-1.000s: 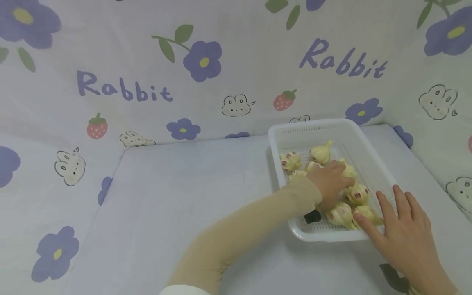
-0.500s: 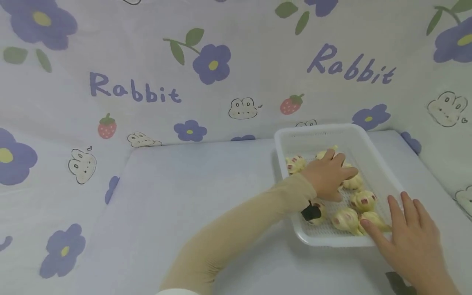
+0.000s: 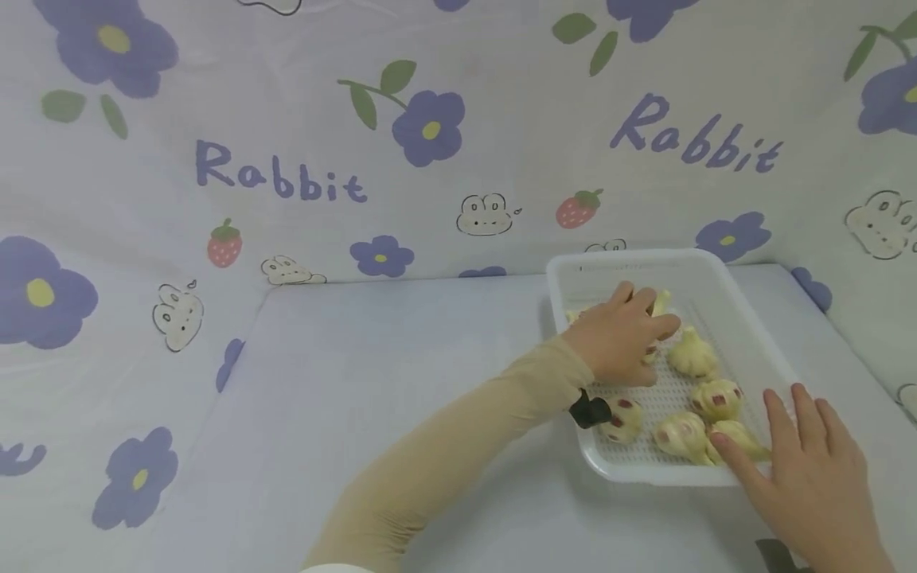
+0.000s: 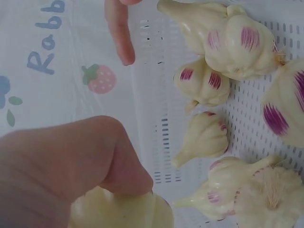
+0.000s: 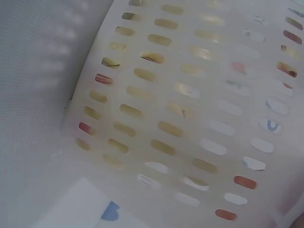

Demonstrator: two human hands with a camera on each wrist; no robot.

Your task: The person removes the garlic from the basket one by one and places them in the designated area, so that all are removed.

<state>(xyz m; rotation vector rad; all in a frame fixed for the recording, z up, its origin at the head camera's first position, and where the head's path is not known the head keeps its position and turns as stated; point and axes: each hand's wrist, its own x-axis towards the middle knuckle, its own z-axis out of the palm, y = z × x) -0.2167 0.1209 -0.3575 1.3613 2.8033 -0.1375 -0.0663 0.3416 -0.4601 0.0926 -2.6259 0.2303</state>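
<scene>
My left hand (image 3: 618, 341) is inside the white slotted plastic basket (image 3: 645, 258), with its fingers bent. In the left wrist view the thumb (image 4: 130, 173) curls against a pale garlic bulb (image 4: 123, 211); the far side of that grip is hidden. Several other garlic bulbs with purple patches lie around it, among them one with a pointed stem (image 3: 692, 355) and one near the left wall (image 3: 622, 420). My right hand (image 3: 813, 461) rests at the basket's near right corner, fingers straight and spread, thumb over the rim beside a bulb (image 3: 738, 442). The right wrist view shows mostly the slotted wall (image 5: 154, 118).
A white table surface (image 3: 401, 358) extends to the left of the basket. Behind it and on both sides hangs a white cloth (image 3: 501, 87) printed with purple flowers, strawberries, rabbits and lettering. A black wrist device (image 3: 591, 410) on the left wrist overlaps the basket's left wall.
My left hand has shifted toward the basket's left side, uncovering bulbs in the middle and near left. The right hand stays at the corner. The head view has turned slightly left.
</scene>
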